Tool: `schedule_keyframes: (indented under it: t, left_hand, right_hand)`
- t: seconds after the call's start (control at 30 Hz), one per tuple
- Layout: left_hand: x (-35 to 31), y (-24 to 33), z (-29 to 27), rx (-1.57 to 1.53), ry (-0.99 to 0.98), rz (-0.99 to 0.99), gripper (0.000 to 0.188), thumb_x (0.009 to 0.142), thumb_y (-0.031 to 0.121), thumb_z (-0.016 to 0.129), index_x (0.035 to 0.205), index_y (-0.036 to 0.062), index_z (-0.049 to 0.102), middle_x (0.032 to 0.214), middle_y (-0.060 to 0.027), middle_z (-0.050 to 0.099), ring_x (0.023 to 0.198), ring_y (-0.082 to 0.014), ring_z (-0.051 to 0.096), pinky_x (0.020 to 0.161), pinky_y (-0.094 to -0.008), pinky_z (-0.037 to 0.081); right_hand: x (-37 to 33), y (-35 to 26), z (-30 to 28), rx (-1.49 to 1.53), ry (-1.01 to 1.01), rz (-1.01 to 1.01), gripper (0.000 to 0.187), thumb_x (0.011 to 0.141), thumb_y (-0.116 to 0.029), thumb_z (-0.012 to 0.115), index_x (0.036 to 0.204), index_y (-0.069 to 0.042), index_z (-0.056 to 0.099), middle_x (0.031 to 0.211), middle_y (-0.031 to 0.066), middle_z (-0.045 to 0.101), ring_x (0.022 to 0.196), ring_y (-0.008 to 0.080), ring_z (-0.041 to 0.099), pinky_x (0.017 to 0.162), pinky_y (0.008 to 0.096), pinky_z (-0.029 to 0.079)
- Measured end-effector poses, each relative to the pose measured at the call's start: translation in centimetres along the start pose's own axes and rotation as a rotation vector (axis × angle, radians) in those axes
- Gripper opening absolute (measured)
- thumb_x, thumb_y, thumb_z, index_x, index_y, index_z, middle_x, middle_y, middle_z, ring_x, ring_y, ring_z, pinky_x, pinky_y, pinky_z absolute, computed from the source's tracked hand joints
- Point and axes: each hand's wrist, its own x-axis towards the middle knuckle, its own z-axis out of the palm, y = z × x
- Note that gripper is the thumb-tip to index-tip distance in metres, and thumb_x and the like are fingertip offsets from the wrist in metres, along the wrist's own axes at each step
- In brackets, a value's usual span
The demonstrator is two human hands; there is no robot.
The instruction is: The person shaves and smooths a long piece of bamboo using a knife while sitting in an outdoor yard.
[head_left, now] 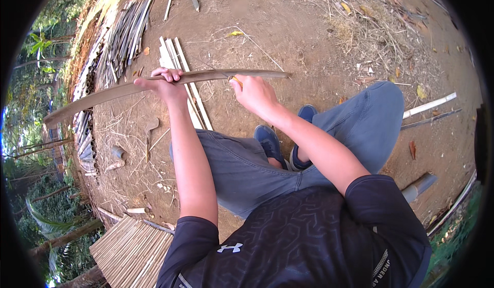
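A long brown split-bamboo strip [98,99] stretches across in front of me, bowed by the lens, from the far left to right of centre. My left hand [167,85] is closed round it near its middle, the fingers curled over the far edge and the thumb lying along the strip to the left. Closed on a small knife with a yellow handle [236,81], my right hand [256,95] is just right of that grip. The knife's short blade meets the strip; its tip is hard to make out.
Pale bamboo slats [191,90] lie on the dirt beyond my left hand. A hooked tool [151,127] rests left of my knee. Dark strips are piled [123,38] at the far left, with a slatted bamboo panel [133,252] near left. Dry plant scraps [370,36] litter the far right.
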Motion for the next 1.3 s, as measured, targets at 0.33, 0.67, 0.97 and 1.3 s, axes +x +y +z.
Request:
schedule_keyframes:
  t: [0.33, 0.67, 0.97, 1.3]
  left_hand:
    - [-1.9, 0.0, 2.6, 0.060, -0.159, 0.084, 0.082, 0.082, 0.084, 0.033, 0.068, 0.0051, 0.050, 0.053, -0.0006, 0.033, 0.050, -0.0174, 0.040, 0.057, -0.0375, 0.044]
    - [-1.6, -0.2, 2.4, -0.003, -0.162, 0.148, 0.079, 0.086, 0.076, 0.041, 0.064, 0.0007, 0.052, 0.051, -0.0019, 0.042, 0.046, -0.0165, 0.053, 0.049, -0.0321, 0.049]
    - [-2.2, 0.0, 3.2, 0.026, -0.231, 0.188, 0.079, 0.087, 0.075, 0.041, 0.068, 0.0002, 0.054, 0.052, -0.0025, 0.043, 0.048, -0.0159, 0.054, 0.051, -0.0315, 0.050]
    - [-2.2, 0.1, 2.9, -0.035, -0.261, 0.175, 0.078, 0.084, 0.074, 0.050, 0.063, -0.0004, 0.057, 0.049, -0.0023, 0.047, 0.044, -0.0134, 0.054, 0.045, -0.0274, 0.047]
  right_hand:
    - [-0.3, 0.7, -0.1, -0.068, 0.042, -0.032, 0.034, 0.100, -0.031, 0.049, 0.099, -0.002, 0.068, 0.081, 0.0243, 0.068, 0.079, 0.0428, 0.067, 0.070, 0.0500, 0.052]
    - [2.4, 0.2, -0.9, -0.368, -0.028, 0.070, 0.038, 0.100, -0.032, 0.047, 0.096, -0.001, 0.068, 0.083, 0.0252, 0.068, 0.084, 0.0429, 0.067, 0.077, 0.0490, 0.052]
    - [1.7, 0.4, -2.2, -0.327, -0.068, 0.108, 0.037, 0.099, -0.030, 0.050, 0.098, 0.001, 0.069, 0.082, 0.0269, 0.067, 0.081, 0.0432, 0.066, 0.075, 0.0463, 0.050]
    - [2.1, 0.9, -2.0, -0.240, -0.063, 0.059, 0.036, 0.099, -0.031, 0.050, 0.102, 0.000, 0.069, 0.079, 0.0250, 0.067, 0.079, 0.0377, 0.068, 0.072, 0.0434, 0.049]
